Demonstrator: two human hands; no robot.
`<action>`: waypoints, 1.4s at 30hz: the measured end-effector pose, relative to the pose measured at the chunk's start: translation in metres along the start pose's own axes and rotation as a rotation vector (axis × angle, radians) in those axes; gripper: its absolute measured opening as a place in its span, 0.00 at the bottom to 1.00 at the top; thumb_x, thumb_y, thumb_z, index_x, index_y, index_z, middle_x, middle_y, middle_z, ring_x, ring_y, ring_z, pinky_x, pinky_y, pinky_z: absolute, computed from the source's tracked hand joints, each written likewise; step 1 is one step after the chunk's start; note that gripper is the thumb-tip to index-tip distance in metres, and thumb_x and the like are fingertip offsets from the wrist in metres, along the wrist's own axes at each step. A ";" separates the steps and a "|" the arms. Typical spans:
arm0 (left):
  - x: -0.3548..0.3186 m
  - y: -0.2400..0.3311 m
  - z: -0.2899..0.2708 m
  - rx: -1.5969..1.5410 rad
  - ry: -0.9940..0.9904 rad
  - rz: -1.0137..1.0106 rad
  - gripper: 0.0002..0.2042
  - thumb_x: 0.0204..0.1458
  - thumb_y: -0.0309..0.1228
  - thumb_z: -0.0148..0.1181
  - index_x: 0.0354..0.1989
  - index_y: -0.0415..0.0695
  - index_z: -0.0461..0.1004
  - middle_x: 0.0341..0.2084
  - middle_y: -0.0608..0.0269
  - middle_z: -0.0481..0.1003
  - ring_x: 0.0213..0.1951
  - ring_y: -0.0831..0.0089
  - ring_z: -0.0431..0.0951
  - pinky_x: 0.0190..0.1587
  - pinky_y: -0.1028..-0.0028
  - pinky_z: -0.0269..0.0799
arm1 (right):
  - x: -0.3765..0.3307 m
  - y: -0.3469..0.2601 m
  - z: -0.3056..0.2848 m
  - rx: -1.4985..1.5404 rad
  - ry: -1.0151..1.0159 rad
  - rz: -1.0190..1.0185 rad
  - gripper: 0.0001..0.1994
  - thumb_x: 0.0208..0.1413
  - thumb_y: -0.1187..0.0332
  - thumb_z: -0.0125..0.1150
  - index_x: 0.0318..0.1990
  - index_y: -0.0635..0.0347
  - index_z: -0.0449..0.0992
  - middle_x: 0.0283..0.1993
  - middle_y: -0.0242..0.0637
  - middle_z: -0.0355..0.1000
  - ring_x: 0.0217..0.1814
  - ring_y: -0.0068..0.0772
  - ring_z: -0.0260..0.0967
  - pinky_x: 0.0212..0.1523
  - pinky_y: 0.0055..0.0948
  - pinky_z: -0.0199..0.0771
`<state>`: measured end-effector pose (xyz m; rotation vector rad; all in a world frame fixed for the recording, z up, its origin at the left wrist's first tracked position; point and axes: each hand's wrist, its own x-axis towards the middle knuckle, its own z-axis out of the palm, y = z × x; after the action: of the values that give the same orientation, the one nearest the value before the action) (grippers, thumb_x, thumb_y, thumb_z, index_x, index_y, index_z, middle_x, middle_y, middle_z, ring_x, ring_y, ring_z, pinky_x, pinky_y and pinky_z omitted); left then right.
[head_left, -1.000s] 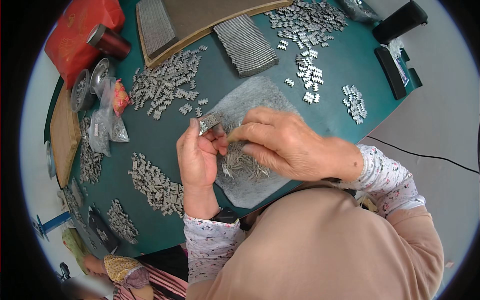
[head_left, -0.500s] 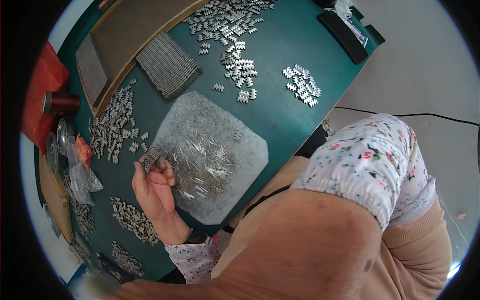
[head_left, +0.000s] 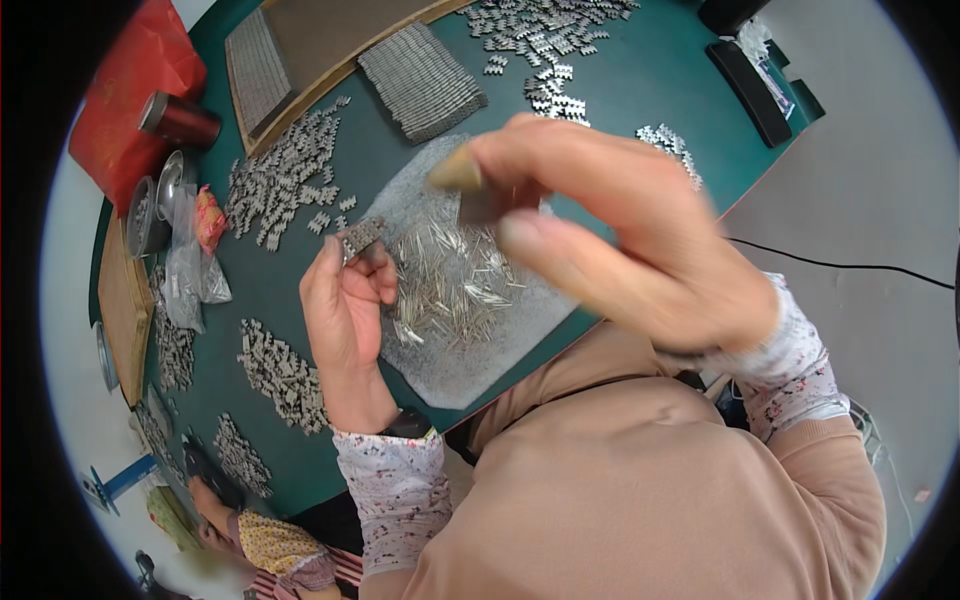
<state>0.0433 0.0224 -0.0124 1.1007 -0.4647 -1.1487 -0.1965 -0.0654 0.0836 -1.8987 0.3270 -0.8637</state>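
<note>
In my left hand [head_left: 343, 315] is a small block of toothed metal link plates [head_left: 362, 238], pinched between thumb and fingers at the left edge of a grey felt mat [head_left: 445, 383]. A heap of thin metal pins [head_left: 450, 280] lies scattered on that mat. My right hand [head_left: 630, 225] is raised above the mat's right side, close to the camera and smeared by motion. A yellowish cover [head_left: 457, 172] shows on one of its fingertips. Thumb and index finger look bent toward each other; whether anything is between them cannot be made out.
Stacked link rows [head_left: 422, 82] stand beside a wooden tray [head_left: 345, 40]. Loose link plates [head_left: 285, 175] lie in several piles. At left are a dark red cup [head_left: 180, 120], a red bag [head_left: 135, 95] and plastic bags [head_left: 183, 265]. Another person's arm [head_left: 265, 540] shows at lower left.
My right forearm, which loomed large before the camera, has come down, and the right hand is now over the mat. The left hand still holds the block. The whole view has shifted.
</note>
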 end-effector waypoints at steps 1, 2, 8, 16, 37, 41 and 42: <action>0.002 0.003 -0.003 0.000 -0.099 -0.005 0.14 0.63 0.36 0.48 0.39 0.35 0.73 0.25 0.57 0.74 0.23 0.72 0.73 0.20 0.78 0.64 | -0.003 0.020 0.006 -0.311 0.016 0.008 0.17 0.53 0.75 0.57 0.51 0.71 0.69 0.45 0.47 0.70 0.45 0.39 0.72 0.45 0.34 0.74; 0.001 0.005 0.001 0.000 -0.104 0.003 0.14 0.63 0.36 0.48 0.39 0.35 0.73 0.25 0.57 0.74 0.23 0.72 0.73 0.20 0.78 0.64 | -0.009 0.031 0.018 -0.490 0.073 -0.019 0.15 0.50 0.71 0.62 0.45 0.68 0.71 0.40 0.48 0.69 0.43 0.50 0.69 0.43 0.41 0.71; 0.002 0.007 0.004 0.007 -0.050 0.025 0.09 0.59 0.31 0.55 0.37 0.36 0.72 0.24 0.58 0.73 0.23 0.73 0.72 0.21 0.79 0.63 | -0.018 0.060 0.063 -0.864 -0.288 0.030 0.26 0.44 0.61 0.68 0.48 0.70 0.72 0.52 0.51 0.67 0.57 0.49 0.63 0.57 0.40 0.62; 0.003 0.005 0.001 -0.011 -0.001 0.021 0.09 0.59 0.31 0.55 0.38 0.35 0.72 0.24 0.59 0.73 0.23 0.73 0.72 0.21 0.79 0.63 | -0.015 0.049 0.080 -0.819 -0.389 -0.084 0.25 0.44 0.60 0.67 0.47 0.70 0.73 0.51 0.48 0.67 0.56 0.45 0.63 0.58 0.38 0.62; -0.001 0.005 0.009 0.103 0.060 0.006 0.08 0.58 0.27 0.54 0.40 0.34 0.73 0.24 0.60 0.73 0.22 0.74 0.72 0.20 0.80 0.63 | 0.003 0.067 0.057 -0.845 -0.474 -0.336 0.09 0.45 0.68 0.56 0.31 0.62 0.77 0.35 0.34 0.67 0.44 0.34 0.64 0.50 0.33 0.64; -0.002 0.005 0.009 0.133 0.085 0.039 0.07 0.56 0.27 0.59 0.37 0.35 0.75 0.22 0.63 0.73 0.19 0.76 0.71 0.18 0.81 0.61 | -0.001 0.067 0.056 -0.875 -0.447 -0.381 0.08 0.45 0.69 0.56 0.29 0.62 0.76 0.34 0.35 0.67 0.43 0.35 0.65 0.48 0.33 0.65; -0.002 0.006 0.011 0.135 0.077 0.041 0.07 0.56 0.27 0.59 0.37 0.35 0.75 0.22 0.63 0.73 0.19 0.76 0.71 0.18 0.81 0.61 | -0.002 0.069 0.054 -0.888 -0.433 -0.362 0.07 0.44 0.69 0.56 0.29 0.62 0.76 0.34 0.35 0.67 0.43 0.35 0.65 0.48 0.34 0.65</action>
<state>0.0370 0.0197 -0.0022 1.2428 -0.5079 -1.0474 -0.1509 -0.0611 0.0088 -2.9722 0.0925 -0.5267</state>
